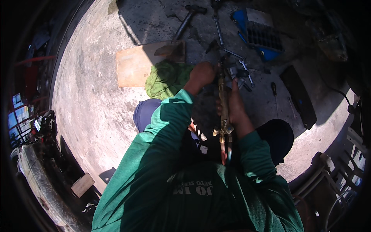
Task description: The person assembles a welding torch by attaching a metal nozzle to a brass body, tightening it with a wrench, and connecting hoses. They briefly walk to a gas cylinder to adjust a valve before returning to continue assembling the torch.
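Note:
My right hand (236,109) is wrapped around the brass body of a gas torch (222,92), thumb pointing away from me. Valve knobs (223,132) stick out at the torch's near end, where a red and a green hose (225,155) run back toward my lap. At the far end, next to the dark tip, my left hand (203,73) is closed; what it holds, if anything, is hidden. A grey metal part (232,71) lies on the floor close to the tip, partly in shadow. A crumpled green cloth (166,79) lies left of my left hand.
A wooden board (133,67) lies beyond the cloth, with a hammer (188,21) behind it. Wrenches (218,31), a blue case with a dark compartment tray (262,36), a screwdriver (274,91) and a long dark plate (298,96) lie ahead and right. A wood block (82,185) is lower left.

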Action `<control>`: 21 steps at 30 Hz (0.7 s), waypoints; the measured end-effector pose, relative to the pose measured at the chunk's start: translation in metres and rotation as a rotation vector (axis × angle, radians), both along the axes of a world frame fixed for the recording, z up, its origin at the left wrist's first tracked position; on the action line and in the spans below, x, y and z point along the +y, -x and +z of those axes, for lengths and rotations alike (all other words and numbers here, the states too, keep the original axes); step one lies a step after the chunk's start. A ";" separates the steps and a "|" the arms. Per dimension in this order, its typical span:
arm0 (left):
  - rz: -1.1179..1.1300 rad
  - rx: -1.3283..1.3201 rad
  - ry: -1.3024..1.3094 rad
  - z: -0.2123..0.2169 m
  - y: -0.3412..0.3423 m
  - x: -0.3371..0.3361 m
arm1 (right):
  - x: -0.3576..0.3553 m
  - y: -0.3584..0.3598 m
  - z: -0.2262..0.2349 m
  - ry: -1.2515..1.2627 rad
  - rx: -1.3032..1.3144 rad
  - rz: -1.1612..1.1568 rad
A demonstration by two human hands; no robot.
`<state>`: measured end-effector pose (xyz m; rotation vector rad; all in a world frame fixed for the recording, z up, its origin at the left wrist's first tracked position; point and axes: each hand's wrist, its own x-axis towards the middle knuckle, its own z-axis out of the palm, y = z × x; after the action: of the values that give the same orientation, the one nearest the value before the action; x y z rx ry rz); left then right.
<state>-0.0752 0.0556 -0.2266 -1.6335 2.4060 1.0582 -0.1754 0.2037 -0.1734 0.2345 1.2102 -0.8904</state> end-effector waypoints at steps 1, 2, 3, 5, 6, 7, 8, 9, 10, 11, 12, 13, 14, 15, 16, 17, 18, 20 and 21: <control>0.039 -0.014 -0.062 0.006 0.002 -0.001 | 0.000 0.000 0.000 -0.010 0.008 -0.004; 0.078 -0.027 -0.124 0.012 0.004 -0.003 | -0.001 0.000 0.001 -0.008 0.017 -0.002; 0.116 -0.041 -0.186 0.017 0.005 -0.005 | -0.001 0.000 0.001 -0.005 0.027 0.000; -0.022 0.027 -0.152 0.012 -0.005 -0.012 | -0.001 -0.001 0.001 -0.004 0.036 0.005; -0.092 0.061 -0.135 0.010 -0.010 -0.016 | -0.001 -0.002 0.001 -0.006 0.038 0.003; -0.117 0.083 -0.136 0.008 -0.012 -0.018 | -0.001 -0.002 0.001 -0.009 0.039 0.003; -0.141 0.104 -0.137 0.007 -0.015 -0.020 | -0.002 -0.002 0.002 -0.007 0.037 0.006; -0.167 0.126 -0.137 0.006 -0.016 -0.022 | -0.002 -0.002 0.003 -0.005 0.034 0.008; -0.187 0.123 -0.127 0.006 -0.015 -0.022 | -0.003 -0.001 0.003 -0.004 0.033 0.007; -0.209 0.119 -0.117 0.006 -0.014 -0.023 | -0.002 0.000 0.003 0.002 0.037 0.005; -0.231 0.116 -0.106 0.006 -0.012 -0.023 | -0.001 0.000 0.004 0.008 0.041 0.002; -0.233 0.109 -0.111 0.006 -0.012 -0.022 | -0.001 0.000 0.003 0.008 0.042 0.003; -0.236 0.103 -0.116 0.006 -0.011 -0.021 | -0.001 0.000 0.002 0.008 0.041 0.007; -0.240 0.096 -0.122 0.006 -0.010 -0.020 | -0.001 0.000 0.001 0.008 0.041 0.010; -0.230 0.054 -0.114 0.006 -0.007 -0.022 | 0.000 -0.001 0.002 0.011 0.039 0.014; -0.214 0.004 -0.118 0.002 -0.007 -0.022 | 0.001 -0.002 0.001 0.025 0.034 0.007; -0.198 -0.047 -0.123 -0.002 -0.008 -0.023 | -0.003 -0.001 0.000 0.037 0.028 0.000; -0.189 -0.019 -0.166 0.002 -0.010 -0.020 | 0.003 -0.002 -0.004 0.038 0.019 -0.009; -0.190 0.003 -0.172 0.011 -0.005 -0.025 | 0.002 0.000 -0.003 0.058 0.026 -0.011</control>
<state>-0.0704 0.0309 -0.2159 -1.3216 2.3406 1.1957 -0.1754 0.2058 -0.1764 0.1833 1.2068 -0.9391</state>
